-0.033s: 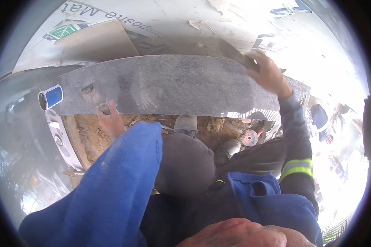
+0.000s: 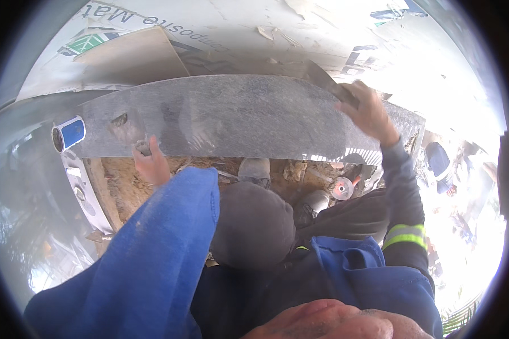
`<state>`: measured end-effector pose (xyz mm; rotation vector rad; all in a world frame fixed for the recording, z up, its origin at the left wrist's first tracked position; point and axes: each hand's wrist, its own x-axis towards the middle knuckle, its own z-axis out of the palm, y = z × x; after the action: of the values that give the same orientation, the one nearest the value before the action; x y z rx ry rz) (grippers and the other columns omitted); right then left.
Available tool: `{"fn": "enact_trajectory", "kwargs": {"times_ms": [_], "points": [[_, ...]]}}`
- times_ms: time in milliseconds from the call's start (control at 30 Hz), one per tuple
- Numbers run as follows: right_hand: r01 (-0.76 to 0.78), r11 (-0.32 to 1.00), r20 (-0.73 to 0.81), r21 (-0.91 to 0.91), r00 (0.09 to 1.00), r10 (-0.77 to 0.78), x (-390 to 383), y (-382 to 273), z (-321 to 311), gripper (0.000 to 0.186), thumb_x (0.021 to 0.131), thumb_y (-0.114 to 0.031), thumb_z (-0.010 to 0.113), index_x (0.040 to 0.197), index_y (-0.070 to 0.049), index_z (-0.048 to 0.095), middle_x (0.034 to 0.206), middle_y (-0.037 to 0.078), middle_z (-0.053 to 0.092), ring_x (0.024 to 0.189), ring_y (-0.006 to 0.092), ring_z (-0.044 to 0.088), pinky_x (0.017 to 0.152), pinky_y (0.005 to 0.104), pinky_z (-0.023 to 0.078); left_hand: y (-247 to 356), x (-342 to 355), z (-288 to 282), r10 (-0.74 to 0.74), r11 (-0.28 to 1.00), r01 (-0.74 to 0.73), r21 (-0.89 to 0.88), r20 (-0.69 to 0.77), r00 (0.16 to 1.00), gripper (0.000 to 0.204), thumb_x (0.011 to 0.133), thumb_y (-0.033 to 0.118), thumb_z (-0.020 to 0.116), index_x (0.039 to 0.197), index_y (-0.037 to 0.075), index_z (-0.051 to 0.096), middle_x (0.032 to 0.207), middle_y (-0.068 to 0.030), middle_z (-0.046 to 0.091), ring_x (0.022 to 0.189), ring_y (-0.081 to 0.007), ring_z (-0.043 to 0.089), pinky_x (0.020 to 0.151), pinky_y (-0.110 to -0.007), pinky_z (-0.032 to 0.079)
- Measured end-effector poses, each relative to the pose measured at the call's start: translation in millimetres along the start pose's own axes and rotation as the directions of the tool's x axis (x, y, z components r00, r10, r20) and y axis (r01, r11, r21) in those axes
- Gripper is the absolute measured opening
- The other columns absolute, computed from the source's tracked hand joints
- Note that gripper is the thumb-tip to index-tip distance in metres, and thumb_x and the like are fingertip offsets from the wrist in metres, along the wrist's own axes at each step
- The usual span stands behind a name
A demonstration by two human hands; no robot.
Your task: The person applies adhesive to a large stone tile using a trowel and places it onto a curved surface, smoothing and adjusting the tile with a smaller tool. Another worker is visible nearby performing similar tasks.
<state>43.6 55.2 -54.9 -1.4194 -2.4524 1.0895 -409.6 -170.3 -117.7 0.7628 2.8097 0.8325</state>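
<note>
A long, polished grey stone slab (image 2: 243,113) lies across in front of me and mirrors parts of the scene. My right hand (image 2: 370,113) is closed round the handle of a flat-bladed scraper (image 2: 321,77). Its metal blade points to the far left, over the slab's far edge. By the slab's near left edge, my left hand (image 2: 152,165) is closed with the thumb up. Between its fingers shows a small greyish lump (image 2: 143,148), too unclear to name. A brownish patch on the slab just beyond looks like a reflection.
A blue and white can (image 2: 72,134) is at the slab's left end. Beyond the slab lies printed white sheeting (image 2: 237,34) with a beige board (image 2: 136,59) on it. Below the near edge are bare soil (image 2: 121,183), my shoes and a round disc (image 2: 342,188).
My right hand has shifted slightly, and the scraper's blade now shows more sharply, a little farther right. My left hand has hardly moved and keeps its hold.
</note>
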Motion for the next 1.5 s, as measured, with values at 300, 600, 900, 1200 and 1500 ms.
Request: {"fn": "enact_trajectory", "kwargs": {"times_ms": [300,600,900,1200,1500], "points": [[-0.127,0.988,-0.233,-0.083,0.967,0.104,-41,11,70,0.042,0.091,-0.025,0.075,0.127,-0.003,0.067,0.109,0.014,0.065,0.089,0.0315,0.068,0.079,0.0427,0.056,0,-6,28,0.043,0.987,-0.022,-0.156,0.132,0.990,0.049,0.093,0.042,0.076,0.104,-0.004,0.063,0.087,-0.0137,0.068,0.080,-0.0260,0.064,0.075,-0.042,0.050],[-0.039,0.980,0.023,-0.195,0.999,0.045,53,-84,128,0.029,0.096,-0.028,0.067,0.116,-0.006,0.064,0.111,0.011,0.060,0.082,0.0290,0.068,0.072,0.0402,0.058,-2,-9,4,0.048,0.986,-0.048,-0.158,-0.008,0.999,0.045,0.095,0.037,0.076,0.104,-0.006,0.062,0.085,-0.0099,0.067,0.079,-0.0212,0.061,0.074,-0.039,0.049],[0.144,0.985,-0.127,0.097,0.983,-0.131,19,-85,122,0.039,0.091,-0.023,0.075,0.125,-0.005,0.066,0.107,0.012,0.063,0.081,0.0280,0.068,0.071,0.0391,0.059,17,-10,-9,-0.061,0.997,0.062,-0.054,0.016,0.998,0.033,0.096,0.028,0.075,0.094,0.000,0.060,0.079,-0.0056,0.061,0.071,-0.0166,0.055,0.065,-0.036,0.046],[-0.156,0.986,-0.312,0.052,0.936,0.164,-41,-16,63,0.041,0.093,-0.022,0.073,0.123,0.004,0.068,0.102,0.019,0.066,0.092,0.0326,0.067,0.081,0.0409,0.054,34,-17,12,0.119,0.978,-0.098,-0.182,0.107,0.987,0.049,0.095,0.045,0.075,0.101,-0.001,0.060,0.079,-0.0077,0.062,0.073,-0.0192,0.057,0.069,-0.038,0.047],[-0.229,0.973,-0.026,-0.010,0.973,0.228,12,-48,117,0.037,0.096,-0.029,0.071,0.122,-0.002,0.069,0.109,0.013,0.064,0.096,0.0254,0.065,0.085,0.0391,0.055,27,-26,12,0.111,0.972,-0.084,-0.220,0.111,0.988,0.047,0.094,0.041,0.076,0.101,-0.002,0.059,0.081,-0.0080,0.061,0.074,-0.0202,0.056,0.070,-0.038,0.047]]}}
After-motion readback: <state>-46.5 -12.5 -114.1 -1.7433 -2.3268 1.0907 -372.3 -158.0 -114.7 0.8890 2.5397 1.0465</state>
